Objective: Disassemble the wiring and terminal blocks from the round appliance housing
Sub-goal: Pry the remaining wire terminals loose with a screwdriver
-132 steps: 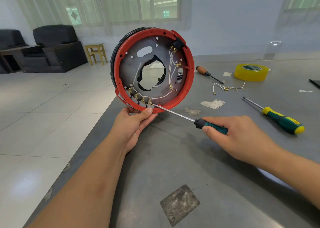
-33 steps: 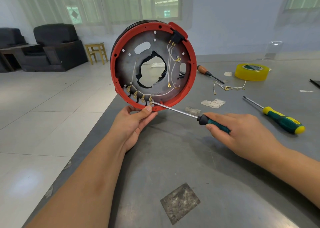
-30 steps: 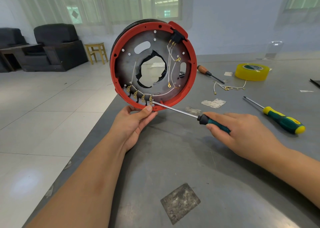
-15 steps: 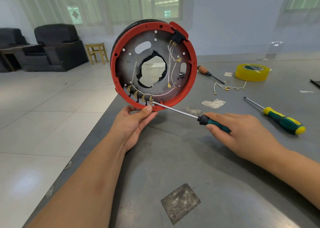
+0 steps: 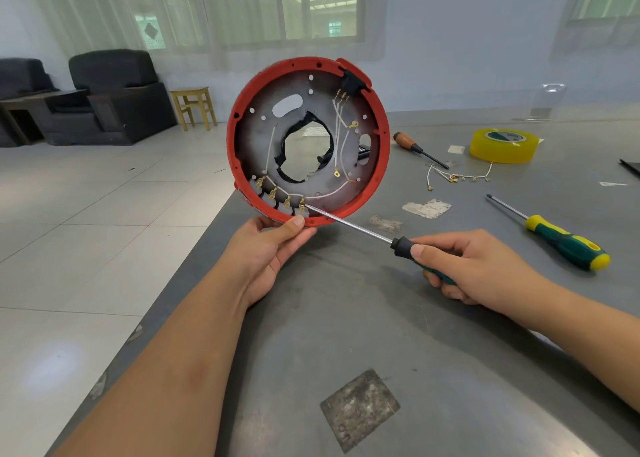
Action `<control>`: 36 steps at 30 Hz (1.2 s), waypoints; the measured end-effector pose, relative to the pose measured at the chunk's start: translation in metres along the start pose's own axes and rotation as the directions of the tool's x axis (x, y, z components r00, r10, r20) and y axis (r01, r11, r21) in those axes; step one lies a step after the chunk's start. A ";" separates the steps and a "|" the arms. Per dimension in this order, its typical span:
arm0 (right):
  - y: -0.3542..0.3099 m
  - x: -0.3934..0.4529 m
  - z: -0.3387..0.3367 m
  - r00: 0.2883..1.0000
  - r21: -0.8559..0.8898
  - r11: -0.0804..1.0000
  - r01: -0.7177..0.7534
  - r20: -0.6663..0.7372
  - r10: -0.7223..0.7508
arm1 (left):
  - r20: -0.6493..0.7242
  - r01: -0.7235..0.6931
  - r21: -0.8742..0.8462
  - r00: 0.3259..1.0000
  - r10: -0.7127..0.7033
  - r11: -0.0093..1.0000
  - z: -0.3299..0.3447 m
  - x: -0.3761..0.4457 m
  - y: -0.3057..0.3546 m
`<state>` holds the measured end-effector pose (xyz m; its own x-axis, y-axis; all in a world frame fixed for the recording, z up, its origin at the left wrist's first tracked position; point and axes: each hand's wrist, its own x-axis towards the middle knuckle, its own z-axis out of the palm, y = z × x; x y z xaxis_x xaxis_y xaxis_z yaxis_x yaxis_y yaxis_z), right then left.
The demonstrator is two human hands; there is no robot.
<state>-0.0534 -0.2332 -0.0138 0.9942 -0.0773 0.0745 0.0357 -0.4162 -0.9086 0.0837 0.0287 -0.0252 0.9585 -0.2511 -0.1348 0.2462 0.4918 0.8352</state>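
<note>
The round housing (image 5: 379,151), red-rimmed with a grey inner plate and a ragged centre hole, stands on edge at the table's left edge. My left hand (image 5: 268,245) grips its bottom rim, thumb on the red edge. White wires (image 5: 341,134) run from a black block (image 5: 351,82) at the top right down to a row of brass terminals (image 5: 280,196) along the bottom rim. My right hand (image 5: 464,266) holds a green-handled screwdriver (image 5: 349,222); its tip touches the rightmost terminal.
On the grey metal table (image 5: 398,335) lie a yellow-green screwdriver (image 5: 557,240), a wooden-handled tool (image 5: 414,146), a loose wire bundle with brass lugs (image 5: 457,176), a yellow tape roll (image 5: 504,144) and paper scraps. Tiled floor drops off to the left.
Over the last seconds the housing turned slightly more upright and face-on. In the last second both hands and the screwdriver tip stay almost still at the rightmost terminal.
</note>
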 end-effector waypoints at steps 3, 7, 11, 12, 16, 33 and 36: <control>0.000 0.001 0.000 1.000 0.007 1.000 -0.008 0.006 0.008 | -0.004 0.017 0.040 1.000 -0.017 0.999 0.002 -0.001 0.001; -0.001 0.001 -0.002 1.000 -0.001 1.000 -0.019 -0.002 0.019 | 0.003 0.049 0.040 0.999 -0.049 0.998 0.001 -0.002 0.003; 0.000 -0.001 -0.002 1.000 -0.050 0.999 -0.013 0.002 0.013 | 0.020 0.074 0.063 0.997 -0.075 0.995 -0.001 -0.002 0.004; 0.000 -0.001 -0.002 1.000 -0.059 0.998 -0.014 0.001 0.014 | 0.032 0.073 0.085 0.997 -0.076 0.994 -0.002 -0.002 0.004; 0.001 -0.001 -0.002 1.000 -0.091 0.996 -0.011 0.004 0.012 | 0.047 0.068 0.068 0.996 -0.071 0.995 -0.001 -0.002 0.007; -0.010 -0.004 -0.004 0.996 -0.162 0.985 -0.055 0.065 0.066 | -0.129 0.227 0.400 0.973 -0.191 0.888 -0.017 -0.021 0.048; -0.013 -0.003 -0.003 0.994 -0.143 0.987 -0.074 0.074 0.085 | -0.103 0.174 0.467 0.984 -0.142 0.867 -0.019 -0.026 0.048</control>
<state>-0.0569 -0.2304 -0.0007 0.9984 -0.0454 -0.0332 -0.0524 -0.5343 -0.8437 0.0733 0.0744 0.0082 0.9233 -0.2315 -0.3064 0.3133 -0.0073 0.9496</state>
